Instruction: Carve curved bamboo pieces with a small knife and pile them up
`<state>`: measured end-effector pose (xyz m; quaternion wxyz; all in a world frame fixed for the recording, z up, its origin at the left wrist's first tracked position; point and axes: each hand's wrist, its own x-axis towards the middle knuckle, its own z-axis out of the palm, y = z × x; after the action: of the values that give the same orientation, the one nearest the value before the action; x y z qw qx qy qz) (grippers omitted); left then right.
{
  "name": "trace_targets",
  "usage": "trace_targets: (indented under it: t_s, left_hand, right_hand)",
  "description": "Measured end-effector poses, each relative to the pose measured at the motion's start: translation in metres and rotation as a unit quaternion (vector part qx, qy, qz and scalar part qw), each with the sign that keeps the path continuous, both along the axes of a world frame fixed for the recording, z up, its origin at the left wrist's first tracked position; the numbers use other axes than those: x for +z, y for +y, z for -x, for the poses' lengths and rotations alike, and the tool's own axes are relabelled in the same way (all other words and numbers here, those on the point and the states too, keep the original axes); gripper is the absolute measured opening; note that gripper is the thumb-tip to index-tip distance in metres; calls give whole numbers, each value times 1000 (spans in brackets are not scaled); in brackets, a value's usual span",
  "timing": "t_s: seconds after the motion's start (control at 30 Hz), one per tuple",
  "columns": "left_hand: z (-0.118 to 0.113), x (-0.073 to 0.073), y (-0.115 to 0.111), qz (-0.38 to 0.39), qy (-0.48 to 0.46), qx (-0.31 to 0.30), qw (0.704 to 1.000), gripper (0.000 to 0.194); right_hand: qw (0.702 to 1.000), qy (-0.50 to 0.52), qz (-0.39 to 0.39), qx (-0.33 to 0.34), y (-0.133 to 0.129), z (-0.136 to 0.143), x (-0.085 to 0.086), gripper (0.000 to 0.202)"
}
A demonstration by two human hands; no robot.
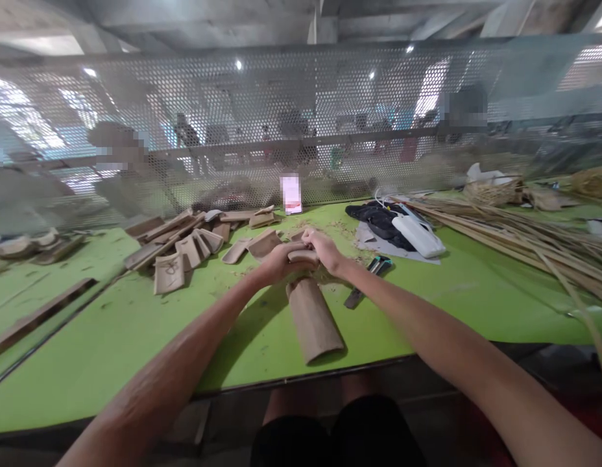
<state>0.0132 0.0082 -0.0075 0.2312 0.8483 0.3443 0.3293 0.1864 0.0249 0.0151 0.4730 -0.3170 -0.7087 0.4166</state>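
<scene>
Left hand (pixel 280 261) and right hand (pixel 326 250) nearly together, mid-worktop (pixel 457 305). Both closed, fingers curled in on a short curved piece (pixel 303 257), looks like bamboo. Left hand has its left end, right hand its right end. Fingertips partly hidden, exact grip can't be told. Anything else inside the fists: can't tell

Short curved piece sits between the two hands, just above the far end of the long curved piece (pixel 315 321). Touching or not, can't tell. Long curved piece lies hump up below both hands, near end close to the worktop's front edge

Right of right hand: cutter (pixel 368 282) flat on the worktop, black and teal handle end pointing away, under the line of the right forearm. Further out and beyond right hand: black cloth (pixel 379 222) and white device (pixel 418 236) side by side, touching, with pale sheet (pixel 431 260) under them. Well right of right hand: bundle of long thin strips (pixel 505 237)

Left of left hand: pile of cut pieces (pixel 184 250), mostly curved, some leaning on each other. A few loose ones lie nearer that hand. Far left of it, long dark strip (pixel 43 316) on the worktop, across a seam

Straight beyond both hands: phone (pixel 292 193) upright near the perforated screen (pixel 252 149). Shavings scattered around the hands
</scene>
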Motion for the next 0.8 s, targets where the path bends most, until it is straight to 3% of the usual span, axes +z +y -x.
trace_targets:
  t_s: [0.23, 0.37, 0.53, 0.8]
  left_hand:
    - [0, -2, 3, 14, 3, 15, 1000, 30]
    - [3, -5, 5, 33, -26, 4, 999, 34]
    - [4, -8, 7, 52, -19, 15, 998, 30]
    - [3, -12, 10, 70, -46, 8, 996, 37]
  right_hand:
    - [999, 27, -35, 12, -1, 0, 0, 22]
    - [1000, -18, -6, 1, -2, 2, -4, 22]
    - [1000, 20, -21, -5, -2, 2, 2, 19]
    - [1000, -1, -20, 3, -4, 6, -4, 20]
